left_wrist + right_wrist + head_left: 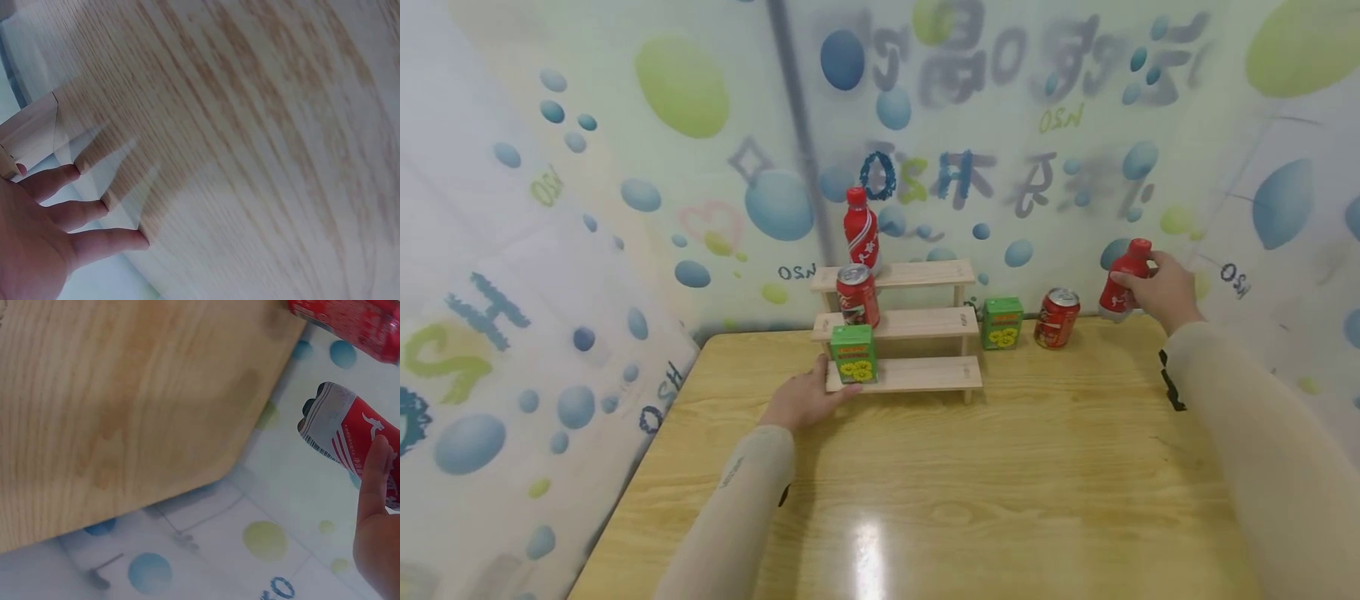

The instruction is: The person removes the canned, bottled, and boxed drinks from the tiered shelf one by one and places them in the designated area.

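My right hand (1170, 292) grips a small red plastic bottle (1125, 279) with a red cap, slightly tilted, near the table's back right corner. In the right wrist view, the bottle's clear base (322, 415) shows, with a finger along the label. My left hand (808, 398) holds the lower left corner of a three-step wooden shelf (925, 375), its thumb along the front edge. Other fingers (106, 244) stretch out to the tabletop in the left wrist view. On the shelf's left side stand a green box (853, 354), a red can (857, 296) and another red bottle (861, 229), one per step.
Right of the shelf, a second green box (1002, 323) and a second red can (1057, 318) stand on the wooden table (970, 483). A patterned curtain (715, 208) hangs close behind the table and along its sides.
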`<state>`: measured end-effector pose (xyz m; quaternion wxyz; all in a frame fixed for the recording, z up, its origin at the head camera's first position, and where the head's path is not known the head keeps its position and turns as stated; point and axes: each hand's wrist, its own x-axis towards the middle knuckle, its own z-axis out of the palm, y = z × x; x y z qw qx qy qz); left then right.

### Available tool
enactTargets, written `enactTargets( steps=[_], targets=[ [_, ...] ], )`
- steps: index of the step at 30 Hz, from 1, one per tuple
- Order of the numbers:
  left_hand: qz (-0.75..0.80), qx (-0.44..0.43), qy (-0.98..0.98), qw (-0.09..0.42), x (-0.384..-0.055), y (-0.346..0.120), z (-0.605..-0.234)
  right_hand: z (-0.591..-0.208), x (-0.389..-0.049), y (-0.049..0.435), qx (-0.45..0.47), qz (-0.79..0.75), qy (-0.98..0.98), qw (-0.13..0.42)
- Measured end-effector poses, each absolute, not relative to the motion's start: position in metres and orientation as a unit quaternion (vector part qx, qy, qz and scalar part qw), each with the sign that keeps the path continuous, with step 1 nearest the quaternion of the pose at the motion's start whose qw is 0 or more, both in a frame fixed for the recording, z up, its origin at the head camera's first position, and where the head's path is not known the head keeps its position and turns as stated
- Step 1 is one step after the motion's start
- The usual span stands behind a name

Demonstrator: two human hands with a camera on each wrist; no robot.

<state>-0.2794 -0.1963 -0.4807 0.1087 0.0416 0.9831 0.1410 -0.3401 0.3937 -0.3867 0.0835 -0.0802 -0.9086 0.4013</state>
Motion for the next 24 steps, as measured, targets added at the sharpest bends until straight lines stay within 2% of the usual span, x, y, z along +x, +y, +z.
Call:
enactTargets(
  steps=[11, 24],
  targets=[
    [0.145, 0.035, 0.983, 0.111, -0.28, -0.195, -0.481, -0.426, -0.344, 0.399, -0.107, 0.395, -0.911, 0.05],
    [0.157, 0.035, 0.981, 0.106, -0.283, -0.197, -0.485, -0.438, -0.35, 0.395, -0.097, 0.411, -0.905, 0.044]
  ],
)
